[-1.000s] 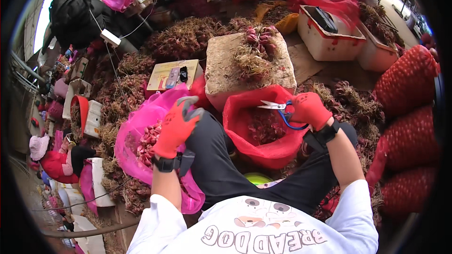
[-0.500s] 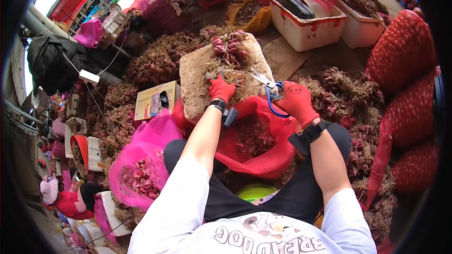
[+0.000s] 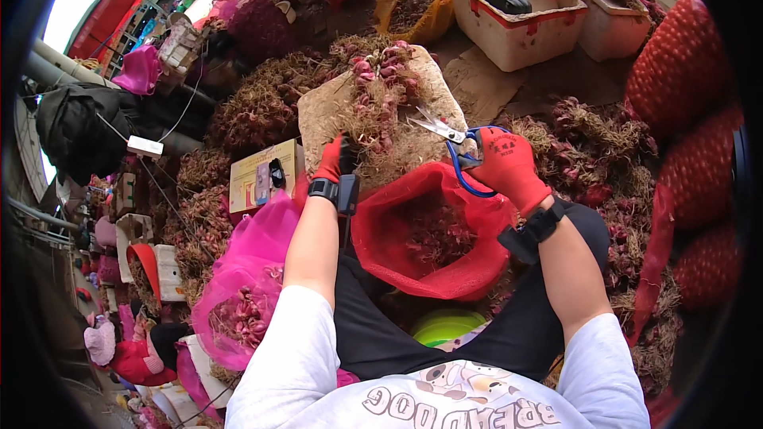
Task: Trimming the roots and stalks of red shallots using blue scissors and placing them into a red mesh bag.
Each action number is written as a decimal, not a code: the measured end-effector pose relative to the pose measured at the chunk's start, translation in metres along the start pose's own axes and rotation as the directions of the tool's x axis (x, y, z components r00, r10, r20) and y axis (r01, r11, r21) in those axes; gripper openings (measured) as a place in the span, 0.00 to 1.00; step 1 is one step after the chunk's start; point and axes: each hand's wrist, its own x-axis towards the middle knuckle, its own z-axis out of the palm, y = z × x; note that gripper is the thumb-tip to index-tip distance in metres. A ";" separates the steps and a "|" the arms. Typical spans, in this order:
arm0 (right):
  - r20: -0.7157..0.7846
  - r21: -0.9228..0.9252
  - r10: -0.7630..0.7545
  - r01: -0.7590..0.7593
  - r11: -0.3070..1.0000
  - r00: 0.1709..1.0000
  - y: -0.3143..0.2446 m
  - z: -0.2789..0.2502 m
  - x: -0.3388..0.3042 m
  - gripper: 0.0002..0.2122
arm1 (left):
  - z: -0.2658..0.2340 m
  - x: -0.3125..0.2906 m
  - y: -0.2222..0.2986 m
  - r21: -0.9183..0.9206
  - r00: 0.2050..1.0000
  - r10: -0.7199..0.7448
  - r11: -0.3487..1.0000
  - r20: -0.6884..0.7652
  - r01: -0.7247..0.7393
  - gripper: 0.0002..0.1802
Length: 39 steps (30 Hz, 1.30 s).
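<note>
A whitish, crumb-covered board [image 3: 322, 107] lies across in front of me, with a heap of reddish shallots [image 3: 397, 63] and their dry stalks on it. My right hand [image 3: 509, 167], in a red glove with grey fingertips, holds blue-handled scissors [image 3: 441, 125] whose slightly parted blades point left over the board. At the board's near left edge, my left hand [image 3: 334, 159] is turned on its side beside the dry stalks; its fingers are too hidden to show a grip. Below the board gapes a red mesh bag [image 3: 373, 246] with shallots and dry trimmings inside.
A pink mesh bag [image 3: 218, 290] of shallots stands left, beside a yellowish carton [image 3: 242, 183]. Untrimmed shallots [image 3: 612, 175] are piled right, near full red mesh sacks [image 3: 683, 56]. White foam boxes [image 3: 509, 40] sit beyond. A person in red [image 3: 135, 357] works far left.
My left hand has moved left and turned onto its side. The shallots and stalks on the board lie more spread out. The scissors stay in my right hand, nearly in place.
</note>
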 end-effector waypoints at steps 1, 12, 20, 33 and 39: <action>0.008 -0.016 -0.018 0.018 1.000 1.000 -0.001 0.002 0.000 0.21 | -0.007 0.015 -0.026 0.104 0.994 0.025 0.994 -0.105 -0.014 0.20; 0.194 -0.091 0.020 -0.002 0.996 0.981 -0.019 0.024 0.019 0.20 | -0.004 0.021 -0.044 0.316 0.988 0.096 0.947 -0.120 -0.053 0.34; -0.031 0.025 0.213 -0.212 0.977 0.977 -0.020 0.001 0.039 0.27 | 0.081 -0.025 0.106 0.719 0.744 0.634 0.417 0.209 -0.557 0.22; -0.024 0.125 0.224 -0.220 0.968 0.974 0.005 -0.015 0.024 0.25 | 0.094 0.018 0.052 0.870 0.911 0.214 0.283 0.352 -0.403 0.14; 0.074 0.662 0.044 -0.082 0.745 0.996 -0.009 0.027 0.019 0.28 | -0.001 -0.018 0.045 0.313 0.989 0.124 0.939 0.079 -0.142 0.00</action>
